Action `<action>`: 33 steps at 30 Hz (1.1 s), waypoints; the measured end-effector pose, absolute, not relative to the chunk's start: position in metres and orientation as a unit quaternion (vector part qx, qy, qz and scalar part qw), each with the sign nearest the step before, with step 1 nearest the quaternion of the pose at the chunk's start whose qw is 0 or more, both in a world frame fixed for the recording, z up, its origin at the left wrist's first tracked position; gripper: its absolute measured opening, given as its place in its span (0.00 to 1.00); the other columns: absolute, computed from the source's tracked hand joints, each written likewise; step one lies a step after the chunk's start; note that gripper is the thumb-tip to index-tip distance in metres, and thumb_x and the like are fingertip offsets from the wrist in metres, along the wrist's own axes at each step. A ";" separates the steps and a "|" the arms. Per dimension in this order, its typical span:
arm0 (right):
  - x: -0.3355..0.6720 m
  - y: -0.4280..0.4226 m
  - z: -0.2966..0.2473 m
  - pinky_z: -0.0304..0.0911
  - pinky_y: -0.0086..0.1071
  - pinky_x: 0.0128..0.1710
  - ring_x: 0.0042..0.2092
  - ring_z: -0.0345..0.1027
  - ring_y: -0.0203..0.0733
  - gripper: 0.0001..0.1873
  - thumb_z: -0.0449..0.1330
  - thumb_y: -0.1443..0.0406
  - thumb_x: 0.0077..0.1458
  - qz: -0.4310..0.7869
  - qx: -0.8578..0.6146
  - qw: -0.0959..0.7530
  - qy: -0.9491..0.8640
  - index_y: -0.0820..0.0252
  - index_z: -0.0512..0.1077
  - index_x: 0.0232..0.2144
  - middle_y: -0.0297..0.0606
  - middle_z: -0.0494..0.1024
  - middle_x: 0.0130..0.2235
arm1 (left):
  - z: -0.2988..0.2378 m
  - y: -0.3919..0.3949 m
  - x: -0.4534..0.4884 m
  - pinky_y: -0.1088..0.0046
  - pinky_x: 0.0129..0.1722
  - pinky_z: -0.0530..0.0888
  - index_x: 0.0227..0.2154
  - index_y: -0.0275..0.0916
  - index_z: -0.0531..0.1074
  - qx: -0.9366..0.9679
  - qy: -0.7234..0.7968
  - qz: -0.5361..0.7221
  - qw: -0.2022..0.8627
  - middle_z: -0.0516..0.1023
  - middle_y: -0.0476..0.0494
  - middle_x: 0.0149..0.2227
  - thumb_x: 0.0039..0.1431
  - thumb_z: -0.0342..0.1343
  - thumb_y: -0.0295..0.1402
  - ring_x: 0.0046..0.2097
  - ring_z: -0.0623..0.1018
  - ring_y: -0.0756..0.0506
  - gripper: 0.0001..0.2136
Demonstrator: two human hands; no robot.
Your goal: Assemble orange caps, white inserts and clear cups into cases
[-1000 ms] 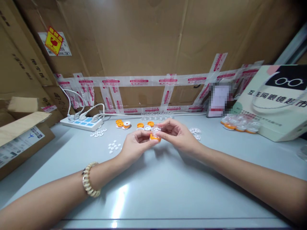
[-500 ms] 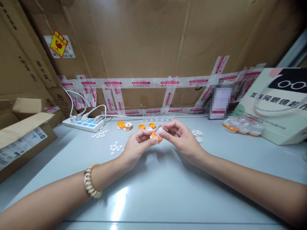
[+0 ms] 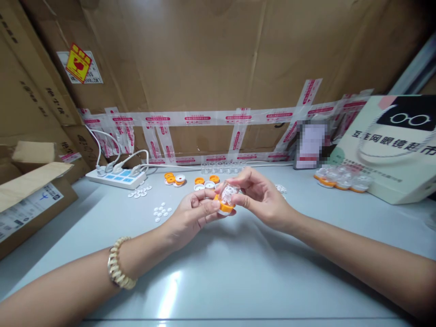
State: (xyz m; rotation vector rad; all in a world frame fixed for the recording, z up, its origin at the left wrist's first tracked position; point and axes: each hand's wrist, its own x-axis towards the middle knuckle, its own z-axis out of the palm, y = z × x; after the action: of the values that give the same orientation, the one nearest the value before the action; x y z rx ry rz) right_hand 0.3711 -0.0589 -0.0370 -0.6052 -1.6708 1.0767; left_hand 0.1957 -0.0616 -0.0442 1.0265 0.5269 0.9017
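In front of me, above the table, my left hand [image 3: 195, 210] pinches a round orange base [image 3: 225, 207] with a white underside. A clear plastic cover [image 3: 229, 192] sits on that base, with something white and patterned inside it. The fingers and thumb of my right hand [image 3: 264, 196] grip the cover from the right side. Behind my hands lie orange and white round bases [image 3: 211, 185], and more of the same form a pile [image 3: 175, 180] to their left. A row of clear covers [image 3: 223, 168] stands along the back. White patterned discs [image 3: 281, 188] are partly hidden behind my right hand.
Small white round pieces [image 3: 162, 210] lie at left, more of them [image 3: 139, 191] near a power strip [image 3: 116, 178] with plugged cables. Clear-topped orange units [image 3: 344, 178] rest by a paper bag [image 3: 384, 154]. A phone [image 3: 309, 144] leans at the back; an open carton [image 3: 37, 204] stands left.
The clear cover has been tilted and now sits upright over the orange base. Both hands have come slightly lower and nearer, and the view has shifted a little.
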 end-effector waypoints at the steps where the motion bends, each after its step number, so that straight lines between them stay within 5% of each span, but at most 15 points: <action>1: 0.370 -0.059 -0.038 0.67 0.34 0.33 0.37 0.70 0.39 0.13 0.62 0.57 0.49 0.443 -0.253 0.514 -0.690 0.55 0.62 0.31 0.36 0.73 0.34 | -0.044 -0.063 0.196 0.71 0.43 0.72 0.29 0.35 0.72 0.471 0.238 0.418 0.740 0.77 0.47 0.31 0.43 0.67 0.33 0.36 0.78 0.48 0.12; 13: 0.351 -0.069 -0.051 0.63 0.34 0.36 0.34 0.66 0.36 0.15 0.64 0.58 0.45 0.380 -0.322 0.633 -0.592 0.55 0.61 0.26 0.31 0.70 0.30 | -0.051 -0.069 0.204 0.70 0.45 0.72 0.32 0.36 0.72 0.499 0.308 0.505 0.634 0.79 0.47 0.32 0.46 0.65 0.33 0.37 0.77 0.49 0.11; 25: 0.370 -0.052 -0.036 0.63 0.30 0.32 0.32 0.66 0.35 0.17 0.62 0.54 0.47 0.462 -0.403 0.475 -0.632 0.56 0.64 0.36 0.31 0.71 0.29 | -0.054 -0.060 0.204 0.69 0.47 0.69 0.31 0.36 0.72 0.451 0.275 0.456 0.717 0.78 0.46 0.32 0.47 0.64 0.34 0.39 0.76 0.47 0.10; 33: 0.377 -0.051 -0.028 0.64 0.31 0.32 0.30 0.67 0.34 0.13 0.57 0.54 0.53 0.486 -0.312 0.391 -0.717 0.57 0.67 0.30 0.32 0.72 0.28 | -0.050 -0.060 0.199 0.73 0.42 0.71 0.28 0.34 0.73 0.481 0.259 0.423 0.723 0.76 0.46 0.30 0.45 0.65 0.34 0.36 0.76 0.49 0.10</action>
State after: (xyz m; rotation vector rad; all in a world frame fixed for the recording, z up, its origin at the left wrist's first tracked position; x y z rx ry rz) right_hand 0.3767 -0.0514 -0.0276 -0.7924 -1.8213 1.2356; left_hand 0.1990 -0.0603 -0.0498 1.0612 0.5727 0.9340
